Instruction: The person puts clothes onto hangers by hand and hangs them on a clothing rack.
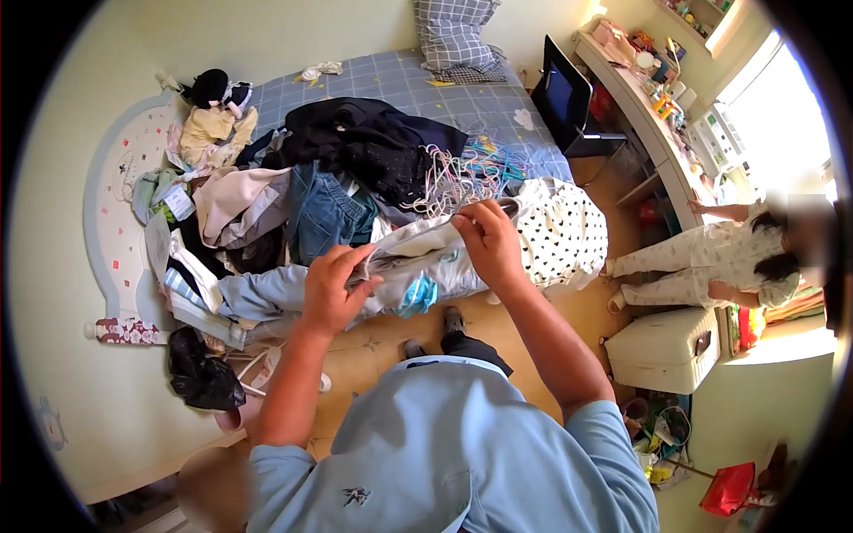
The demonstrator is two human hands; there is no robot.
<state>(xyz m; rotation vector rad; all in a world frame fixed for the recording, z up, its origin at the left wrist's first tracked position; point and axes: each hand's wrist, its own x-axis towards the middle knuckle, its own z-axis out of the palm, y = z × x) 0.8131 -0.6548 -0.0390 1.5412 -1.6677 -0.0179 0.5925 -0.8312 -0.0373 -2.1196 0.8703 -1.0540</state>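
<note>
Currently, the left hand's [330, 289] fingers pinch a pale grey garment [418, 247] by the bed [373, 75]; its long axis runs towards 2 o'clock, where the right hand's [496, 253] fingers pinch it too, neither nearer, a spotted garment [562, 235] at 3 o'clock

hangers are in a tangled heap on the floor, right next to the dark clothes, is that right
Not quite: they are not on the floor. The head view shows the hangers lying on the bed. The rest holds: they are in a tangled heap, right next to the dark clothes.
</note>
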